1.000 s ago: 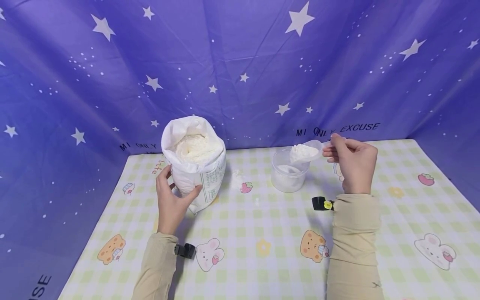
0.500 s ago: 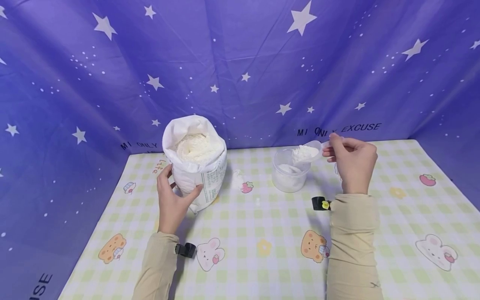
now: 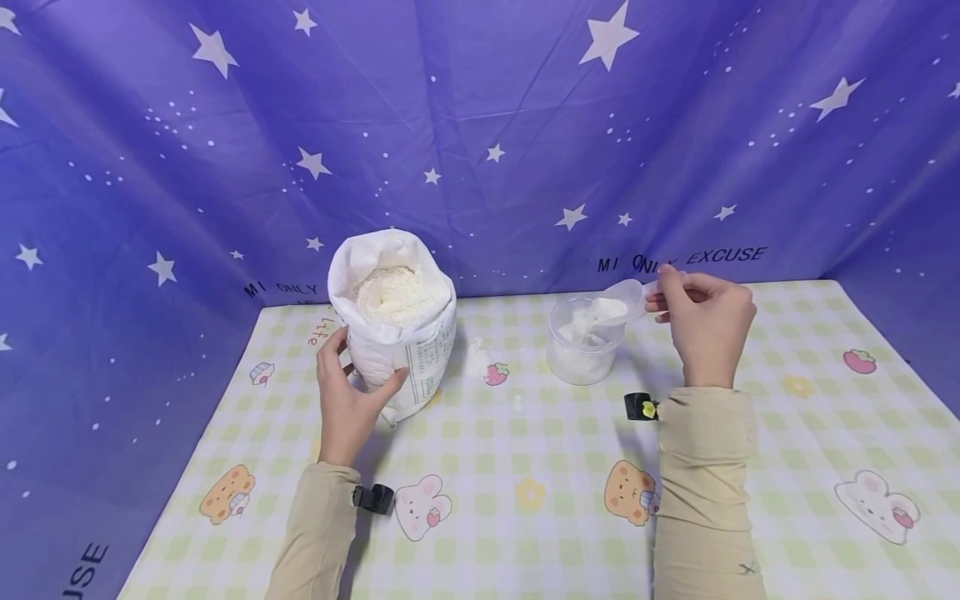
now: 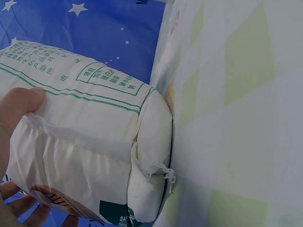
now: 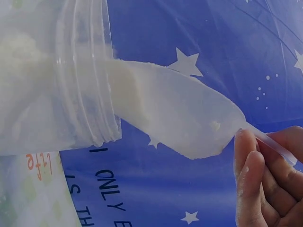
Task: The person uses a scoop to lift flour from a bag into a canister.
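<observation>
An upright white bag [image 3: 420,367] with its top open holds pale powder [image 3: 390,296]. My left hand [image 3: 348,408] grips its lower side, thumb in front and fingers at the left; in the left wrist view the thumb lies on the bag [image 4: 71,123] by green print. My right hand [image 3: 708,329] pinches the handle of a clear scoop [image 3: 630,296], tilted down over the rim of a round clear tub [image 3: 581,362]. Powder slides off the scoop's front into the tub, where more powder lies. In the right wrist view the scoop's [image 5: 184,113] tip is inside the tub's mouth [image 5: 90,94].
A checked tablecloth [image 3: 480,542] with cartoon prints covers the table. Some spilled white powder [image 3: 477,358] lies between the bag and the tub. A blue curtain [image 3: 480,100] with white stars hangs behind the table. Each wrist carries a small black camera.
The scoop has tipped further down, and much of its powder has moved forward into the tub, where the heap has grown. My left hand still grips the bag.
</observation>
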The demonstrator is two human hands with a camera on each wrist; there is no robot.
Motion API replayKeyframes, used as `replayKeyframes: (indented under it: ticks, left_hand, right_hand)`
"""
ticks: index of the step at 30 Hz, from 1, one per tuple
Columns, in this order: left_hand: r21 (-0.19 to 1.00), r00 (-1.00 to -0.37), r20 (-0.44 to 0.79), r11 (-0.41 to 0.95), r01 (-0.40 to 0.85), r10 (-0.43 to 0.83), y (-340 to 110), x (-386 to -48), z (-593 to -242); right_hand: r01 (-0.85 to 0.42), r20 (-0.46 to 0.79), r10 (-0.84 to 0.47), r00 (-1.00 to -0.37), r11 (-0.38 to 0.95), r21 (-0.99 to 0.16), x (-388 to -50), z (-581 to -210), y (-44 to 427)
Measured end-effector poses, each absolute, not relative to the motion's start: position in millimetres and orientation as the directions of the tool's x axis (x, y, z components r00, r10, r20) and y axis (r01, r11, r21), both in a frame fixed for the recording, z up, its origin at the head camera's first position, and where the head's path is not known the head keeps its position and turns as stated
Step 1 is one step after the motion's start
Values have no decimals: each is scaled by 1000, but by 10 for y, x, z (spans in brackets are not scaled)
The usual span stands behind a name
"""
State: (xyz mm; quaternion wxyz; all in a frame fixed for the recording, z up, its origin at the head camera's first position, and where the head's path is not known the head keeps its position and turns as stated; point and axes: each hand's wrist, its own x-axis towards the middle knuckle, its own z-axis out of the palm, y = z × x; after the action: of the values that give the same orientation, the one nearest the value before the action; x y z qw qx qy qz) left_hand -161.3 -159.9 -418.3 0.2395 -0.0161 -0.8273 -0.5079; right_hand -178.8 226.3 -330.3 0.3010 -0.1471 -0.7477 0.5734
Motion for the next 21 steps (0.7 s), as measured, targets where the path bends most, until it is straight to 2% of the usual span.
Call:
replayKeyframes:
  ticks: [21]
  left_hand:
    - [830, -885, 413, 489, 267, -217, -1600, -1615, -4186]
  right_hand:
    - [-161, 309, 560, -769, 298, -941, -1742, -3245, 2275]
